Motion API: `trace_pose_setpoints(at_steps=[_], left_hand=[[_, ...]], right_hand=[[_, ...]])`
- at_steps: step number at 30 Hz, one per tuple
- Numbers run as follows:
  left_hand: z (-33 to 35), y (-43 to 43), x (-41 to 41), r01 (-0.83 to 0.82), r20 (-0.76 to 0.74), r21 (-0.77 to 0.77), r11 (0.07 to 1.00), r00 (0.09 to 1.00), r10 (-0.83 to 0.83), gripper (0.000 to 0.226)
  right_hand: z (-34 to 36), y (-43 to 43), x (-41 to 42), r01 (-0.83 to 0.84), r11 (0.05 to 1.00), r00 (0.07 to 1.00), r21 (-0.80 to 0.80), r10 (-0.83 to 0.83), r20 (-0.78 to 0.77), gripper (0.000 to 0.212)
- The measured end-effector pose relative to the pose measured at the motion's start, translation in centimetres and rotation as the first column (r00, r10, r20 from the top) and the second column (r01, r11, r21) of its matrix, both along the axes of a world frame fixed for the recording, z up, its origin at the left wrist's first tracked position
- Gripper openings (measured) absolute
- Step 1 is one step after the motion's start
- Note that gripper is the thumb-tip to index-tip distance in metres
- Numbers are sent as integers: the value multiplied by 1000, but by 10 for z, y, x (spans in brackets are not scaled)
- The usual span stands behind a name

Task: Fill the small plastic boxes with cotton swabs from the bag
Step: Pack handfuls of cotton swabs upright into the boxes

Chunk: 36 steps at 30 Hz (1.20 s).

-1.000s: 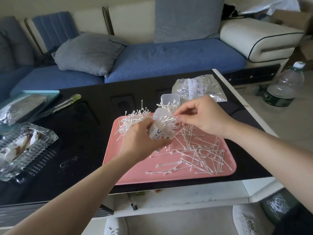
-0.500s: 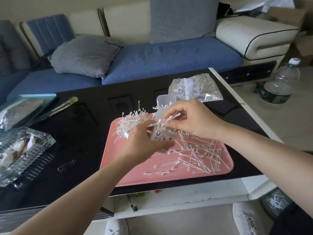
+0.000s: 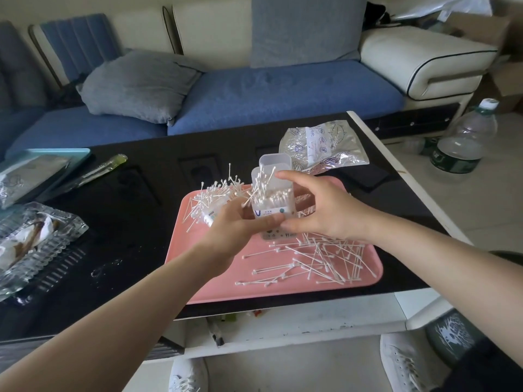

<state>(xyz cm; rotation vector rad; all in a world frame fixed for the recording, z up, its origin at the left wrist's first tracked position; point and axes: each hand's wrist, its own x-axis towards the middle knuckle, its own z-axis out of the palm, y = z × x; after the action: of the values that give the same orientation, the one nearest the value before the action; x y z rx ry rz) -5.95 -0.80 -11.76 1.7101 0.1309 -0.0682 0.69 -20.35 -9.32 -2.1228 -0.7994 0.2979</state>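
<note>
Head view, box in hand: a small clear plastic box stands upright above the pink tray, packed with cotton swabs, a few stems poking out crooked at its left edge.
Head view, lid: its flip lid stands open behind the mouth.
Head view, left hand: the left hand is curled around the box's lower left side, thumb across the label, and it also clutches a bristling bundle of swabs.
Head view, right hand: the right hand is spread fairly wide, forefinger on the box's top right rim, thumb low at its base; gripping or only steadying, I cannot tell.
Head view, tray contents: loose swabs lie scattered across the tray's right half.
Head view, bag: the crinkled clear bag lies on the black table just behind the tray; what is inside is unclear.
Head view, left edge: a clear ridged dish holds crumpled wrappers.
Head view, floor: a large water bottle stands right of the table.
</note>
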Motion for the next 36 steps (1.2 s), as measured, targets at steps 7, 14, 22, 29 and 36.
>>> trace_pose_setpoints(at_steps=[7,14,22,29,36], left_hand=[[-2,-7,7,-183,43,220,958,983,178,49],[-7,-12,10,-272,174,311,911,958,226,31],[-16,-8,18,-318,468,595,738,884,4,26],[-19,-9,19,-464,588,540,702,805,79,9],[-33,-10,20,-441,525,645,624,849,58,31]], right_hand=[[-13,9,8,71,997,995,0,-71,75,74],[-26,10,0,-22,998,988,-65,32,153,58],[-31,15,1,-22,995,978,-96,41,204,55],[-33,15,2,-15,993,976,-114,39,216,60],[-28,13,4,2,988,974,-155,33,223,51]])
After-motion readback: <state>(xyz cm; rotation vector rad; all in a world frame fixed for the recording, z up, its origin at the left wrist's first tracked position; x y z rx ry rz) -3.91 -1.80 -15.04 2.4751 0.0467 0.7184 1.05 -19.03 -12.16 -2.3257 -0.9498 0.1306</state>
